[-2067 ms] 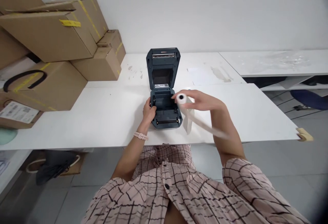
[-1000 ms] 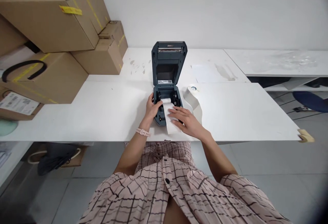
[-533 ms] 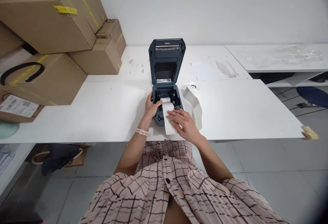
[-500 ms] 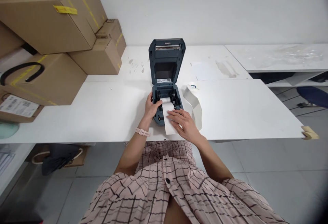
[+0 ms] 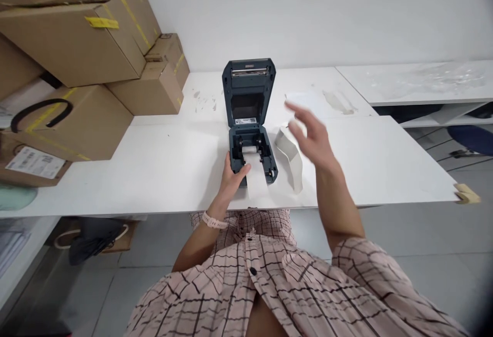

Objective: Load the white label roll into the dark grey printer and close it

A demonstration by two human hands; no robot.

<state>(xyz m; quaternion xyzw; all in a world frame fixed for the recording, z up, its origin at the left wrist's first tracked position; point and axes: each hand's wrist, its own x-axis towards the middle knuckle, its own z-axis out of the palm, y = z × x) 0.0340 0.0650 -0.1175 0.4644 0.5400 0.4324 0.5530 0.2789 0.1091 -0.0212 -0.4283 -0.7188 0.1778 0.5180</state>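
Note:
A dark blue-grey label printer [image 5: 249, 121] stands on the white table [image 5: 165, 172] with its lid tilted up and back. A white paper roll sits in its bay, and a strip of paper [image 5: 256, 178] runs out over the front edge. My left hand [image 5: 234, 176] rests at the printer's front left corner, thumb on the paper strip. My right hand [image 5: 311, 134] is raised above the table to the right of the printer, fingers spread and holding nothing. Beneath it a second white paper roll [image 5: 289, 153] lies on the table with a loose strip trailing from it.
Stacked cardboard boxes [image 5: 77, 70] with yellow tape fill the left and back left of the table. A second white table [image 5: 419, 82] stands at the back right, a dark blue seat [image 5: 472, 139] beneath it. A bag [image 5: 90, 237] lies on the floor under the table.
My right hand has lifted off the paper strip and swung up and to the right, opening. My left hand has slid down to the printer's front left corner and onto the strip.

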